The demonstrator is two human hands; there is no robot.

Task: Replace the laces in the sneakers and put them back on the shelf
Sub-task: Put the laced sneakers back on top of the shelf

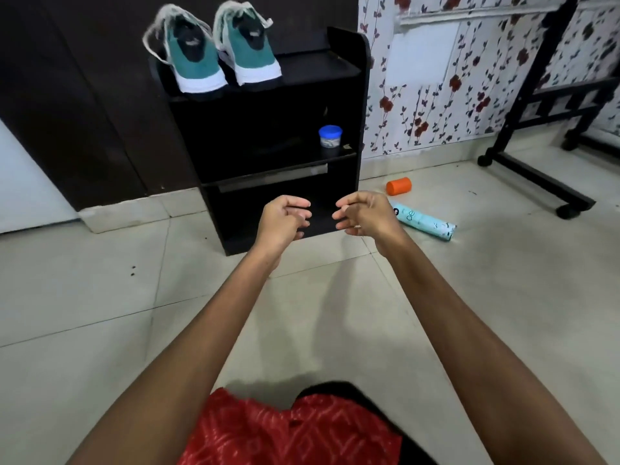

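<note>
Two teal sneakers with white soles and whitish laces stand side by side on top of a black shelf unit [349, 105], heels toward me: the left sneaker [193, 58] and the right sneaker [250, 50]. Their laces hang loosely over the sides. Both my arms reach forward in front of the shelf's lowest compartment. My left hand [285, 219] and my right hand [364, 214] hover close together, fingers curled and apart, palms facing each other. Neither hand holds anything.
A small jar with a blue lid [330, 135] sits on the middle shelf. On the tiled floor to the right lie an orange cap [398, 186] and a light teal spray can [424, 221]. A black wheeled stand [536, 169] occupies the right side.
</note>
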